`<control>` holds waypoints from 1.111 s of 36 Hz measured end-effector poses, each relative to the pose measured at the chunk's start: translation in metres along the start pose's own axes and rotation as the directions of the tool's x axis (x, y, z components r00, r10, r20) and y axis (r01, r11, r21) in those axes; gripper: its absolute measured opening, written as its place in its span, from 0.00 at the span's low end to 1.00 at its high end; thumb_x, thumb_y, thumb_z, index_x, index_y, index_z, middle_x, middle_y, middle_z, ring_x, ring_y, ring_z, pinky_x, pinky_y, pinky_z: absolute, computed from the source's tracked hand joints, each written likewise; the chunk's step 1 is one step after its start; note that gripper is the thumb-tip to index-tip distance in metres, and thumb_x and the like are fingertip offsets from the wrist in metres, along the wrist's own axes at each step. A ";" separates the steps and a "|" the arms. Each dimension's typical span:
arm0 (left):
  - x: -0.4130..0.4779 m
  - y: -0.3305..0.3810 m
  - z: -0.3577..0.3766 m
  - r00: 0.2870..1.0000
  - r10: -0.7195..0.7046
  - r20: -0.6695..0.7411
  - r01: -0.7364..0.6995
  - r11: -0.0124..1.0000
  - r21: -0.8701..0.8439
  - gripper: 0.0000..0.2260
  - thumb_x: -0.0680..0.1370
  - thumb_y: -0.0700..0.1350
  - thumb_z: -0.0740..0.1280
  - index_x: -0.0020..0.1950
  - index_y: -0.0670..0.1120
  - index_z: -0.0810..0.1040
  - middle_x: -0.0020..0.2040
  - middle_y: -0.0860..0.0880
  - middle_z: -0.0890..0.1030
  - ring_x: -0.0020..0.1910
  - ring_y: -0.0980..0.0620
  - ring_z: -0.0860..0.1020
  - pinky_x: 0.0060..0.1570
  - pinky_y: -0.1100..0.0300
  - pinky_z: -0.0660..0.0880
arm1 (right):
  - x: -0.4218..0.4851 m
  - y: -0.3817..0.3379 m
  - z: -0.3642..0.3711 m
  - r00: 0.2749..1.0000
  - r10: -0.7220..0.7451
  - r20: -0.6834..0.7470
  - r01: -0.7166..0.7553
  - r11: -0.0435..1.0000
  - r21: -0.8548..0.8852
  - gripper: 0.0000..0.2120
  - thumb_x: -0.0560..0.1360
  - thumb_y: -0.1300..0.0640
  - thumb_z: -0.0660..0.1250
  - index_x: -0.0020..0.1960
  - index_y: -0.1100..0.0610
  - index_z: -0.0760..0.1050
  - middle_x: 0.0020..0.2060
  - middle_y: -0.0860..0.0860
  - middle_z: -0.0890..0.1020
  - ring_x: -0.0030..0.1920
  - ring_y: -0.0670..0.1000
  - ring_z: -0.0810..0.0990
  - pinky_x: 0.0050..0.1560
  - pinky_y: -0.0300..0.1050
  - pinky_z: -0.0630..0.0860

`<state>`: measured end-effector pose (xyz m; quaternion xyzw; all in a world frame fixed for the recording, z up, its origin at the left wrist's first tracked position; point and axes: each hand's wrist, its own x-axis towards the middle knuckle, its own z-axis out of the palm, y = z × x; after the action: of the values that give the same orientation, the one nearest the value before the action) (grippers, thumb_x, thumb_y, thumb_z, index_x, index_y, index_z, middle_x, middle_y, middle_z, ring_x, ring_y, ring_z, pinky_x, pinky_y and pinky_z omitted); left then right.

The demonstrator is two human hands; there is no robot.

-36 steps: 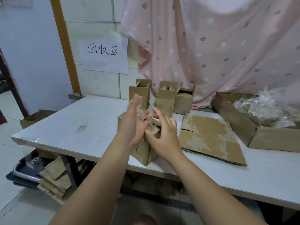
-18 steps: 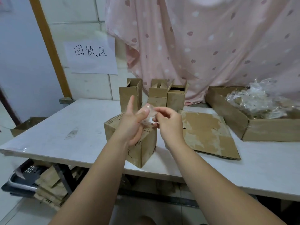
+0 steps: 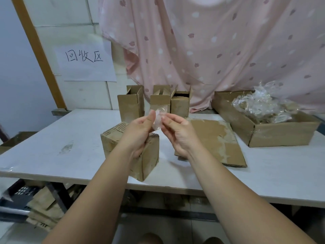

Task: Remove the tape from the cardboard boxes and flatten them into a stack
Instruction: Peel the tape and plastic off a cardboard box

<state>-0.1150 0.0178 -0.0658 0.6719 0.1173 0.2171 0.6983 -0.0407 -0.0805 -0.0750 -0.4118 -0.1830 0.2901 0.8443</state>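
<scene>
Step in hand: getting rid of a peeled strip.

- Left hand (image 3: 139,132) and right hand (image 3: 181,134) are raised together over the table (image 3: 61,138). Each pinches one edge of the same clear strip of tape (image 3: 159,120) between thumb and fingertips.
- The strip hangs crumpled between the two pinches, clear of everything. Directly below sits the box (image 3: 112,143), closed and upright near the table's front edge.

How to do it well (judgement):
- Fold the strip sticky side inward, so it balls up and lets go of the fingers.
- Release with one hand first. If both let go at once, it will likely cling to one thumb.
- Drop the ball in the big box (image 3: 274,136) at the right, onto the heap of used tape (image 3: 262,106).
- Then check the closed box's seams for leftover tape before pressing it flat, since a missed strip would hold the flaps.

Count:
- Strip in hand: 1.
- Closed box under the hands: 1.
- Open boxes (image 3: 131,108) standing at the back: 3.
- Flat cardboard (image 3: 218,138) just right of the hands: 1 visible on top (layers beneath cannot be told).
- Big box: 1.
</scene>
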 end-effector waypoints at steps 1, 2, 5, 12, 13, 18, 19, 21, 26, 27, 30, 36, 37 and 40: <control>-0.001 0.000 0.003 1.000 0.018 -0.007 -0.017 0.998 0.062 0.24 0.69 0.62 0.62 0.52 0.45 0.82 0.48 0.46 0.85 0.50 0.52 0.82 0.47 0.63 0.76 | 0.000 -0.003 -0.003 1.000 -0.005 -0.013 0.005 1.000 0.017 0.05 0.74 0.69 0.66 0.46 0.61 0.77 0.33 0.50 0.84 0.35 0.44 0.83 0.39 0.34 0.79; -0.001 0.001 0.007 0.999 0.037 0.001 -0.037 0.990 0.135 0.25 0.68 0.65 0.60 0.52 0.47 0.82 0.48 0.48 0.85 0.51 0.52 0.82 0.50 0.63 0.75 | -0.001 -0.007 -0.005 1.000 -0.016 -0.009 0.016 1.000 0.021 0.06 0.74 0.70 0.66 0.45 0.61 0.76 0.33 0.50 0.83 0.34 0.44 0.83 0.39 0.34 0.79; -0.004 0.003 0.019 0.996 0.049 0.079 -0.069 0.955 0.288 0.29 0.69 0.69 0.51 0.55 0.52 0.80 0.51 0.51 0.83 0.54 0.54 0.80 0.57 0.63 0.72 | -0.001 -0.018 -0.011 0.996 -0.085 -0.003 0.085 0.995 -0.044 0.05 0.75 0.69 0.66 0.46 0.61 0.76 0.35 0.51 0.83 0.34 0.45 0.83 0.38 0.35 0.79; -0.013 0.004 0.025 0.992 -0.059 0.107 -0.003 0.863 0.504 0.36 0.68 0.73 0.47 0.69 0.55 0.67 0.57 0.58 0.81 0.60 0.57 0.74 0.58 0.59 0.61 | 0.024 -0.052 -0.057 0.828 -0.424 -0.366 0.170 0.813 -0.557 0.08 0.75 0.62 0.68 0.54 0.55 0.78 0.39 0.52 0.81 0.33 0.46 0.77 0.36 0.39 0.76; -0.013 0.005 0.024 0.995 -0.061 0.084 0.009 0.853 0.521 0.32 0.70 0.72 0.51 0.67 0.55 0.68 0.56 0.59 0.80 0.60 0.57 0.74 0.56 0.59 0.61 | 0.028 -0.058 -0.068 0.771 -0.511 -0.380 0.166 0.737 -0.655 0.09 0.76 0.60 0.68 0.56 0.52 0.78 0.43 0.52 0.82 0.35 0.47 0.79 0.38 0.41 0.77; -0.009 0.004 0.015 0.995 -0.095 0.043 0.058 0.842 0.537 0.13 0.76 0.58 0.65 0.59 0.57 0.76 0.50 0.63 0.78 0.52 0.64 0.73 0.45 0.66 0.64 | 0.035 -0.093 -0.112 0.575 -0.788 -0.221 0.147 0.366 -0.919 0.20 0.78 0.63 0.61 0.68 0.49 0.68 0.50 0.51 0.76 0.45 0.50 0.76 0.42 0.39 0.71; -0.008 0.005 0.013 0.994 -0.095 0.048 0.055 0.841 0.539 0.12 0.76 0.57 0.66 0.58 0.57 0.76 0.48 0.64 0.77 0.51 0.66 0.72 0.45 0.65 0.64 | 0.035 -0.099 -0.120 0.563 -0.806 -0.180 0.104 0.286 -0.953 0.19 0.78 0.66 0.59 0.66 0.52 0.70 0.54 0.53 0.74 0.47 0.50 0.74 0.46 0.39 0.69; -0.009 0.004 0.008 0.995 -0.086 0.042 0.049 0.830 0.555 0.11 0.76 0.56 0.66 0.57 0.58 0.77 0.47 0.64 0.77 0.50 0.66 0.72 0.46 0.65 0.64 | 0.036 -0.105 -0.133 0.591 -0.799 -0.110 0.038 0.164 -0.986 0.18 0.78 0.68 0.56 0.65 0.57 0.73 0.59 0.55 0.70 0.49 0.49 0.71 0.51 0.35 0.66; -0.013 0.004 -0.003 0.997 -0.073 0.018 0.049 0.817 0.575 0.08 0.76 0.55 0.66 0.55 0.57 0.78 0.48 0.62 0.79 0.48 0.67 0.71 0.42 0.69 0.63 | 0.048 -0.108 -0.164 0.669 -0.742 0.036 -0.135 -0.169 -0.976 0.19 0.79 0.57 0.59 0.69 0.53 0.66 0.56 0.38 0.69 0.60 0.40 0.70 0.56 0.36 0.65; -0.014 0.005 -0.002 0.997 -0.069 0.017 0.048 0.827 0.561 0.07 0.77 0.55 0.65 0.53 0.57 0.79 0.49 0.61 0.81 0.50 0.67 0.72 0.42 0.70 0.62 | 0.049 -0.107 -0.170 0.692 -0.720 0.049 -0.225 -0.279 -0.934 0.22 0.76 0.58 0.60 0.70 0.53 0.64 0.63 0.45 0.68 0.66 0.51 0.66 0.62 0.47 0.63; 0.006 -0.002 0.007 0.995 -0.098 0.016 0.073 0.826 0.559 0.04 0.77 0.54 0.66 0.50 0.58 0.78 0.50 0.58 0.83 0.55 0.62 0.75 0.43 0.70 0.63 | 0.069 -0.110 -0.190 0.732 -0.676 -0.089 -0.463 -0.396 -0.793 0.28 0.73 0.58 0.61 0.72 0.56 0.59 0.71 0.57 0.62 0.72 0.63 0.55 0.68 0.63 0.54; 0.002 -0.001 0.011 0.993 -0.094 0.066 0.041 0.829 0.558 0.06 0.76 0.54 0.65 0.52 0.57 0.79 0.50 0.59 0.83 0.57 0.61 0.75 0.50 0.64 0.67 | 0.062 -0.118 -0.207 0.750 -0.609 -0.259 -0.512 -0.285 -0.810 0.15 0.74 0.61 0.59 0.60 0.62 0.73 0.58 0.61 0.75 0.63 0.61 0.71 0.69 0.65 0.55; 0.001 -0.001 0.011 0.993 -0.093 0.071 0.038 0.830 0.556 0.07 0.76 0.54 0.65 0.52 0.57 0.79 0.50 0.59 0.83 0.57 0.61 0.75 0.51 0.63 0.67 | 0.060 -0.114 -0.209 0.780 -0.569 -0.261 -0.483 -0.282 -0.829 0.14 0.75 0.63 0.58 0.58 0.62 0.74 0.56 0.61 0.75 0.59 0.61 0.73 0.64 0.59 0.65; 0.000 0.000 0.009 0.994 -0.084 0.072 0.030 0.834 0.551 0.07 0.77 0.54 0.65 0.52 0.57 0.79 0.50 0.60 0.83 0.56 0.63 0.75 0.50 0.65 0.67 | 0.063 -0.110 -0.222 0.765 -0.602 -0.228 -0.430 -0.214 -0.877 0.15 0.77 0.62 0.57 0.63 0.63 0.68 0.61 0.63 0.69 0.57 0.64 0.72 0.47 0.51 0.65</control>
<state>-0.1106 0.0095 -0.0657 0.8495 0.1618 0.1217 0.4873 0.1667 -0.2248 -0.1148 -0.9547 -0.0743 -0.1932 0.2137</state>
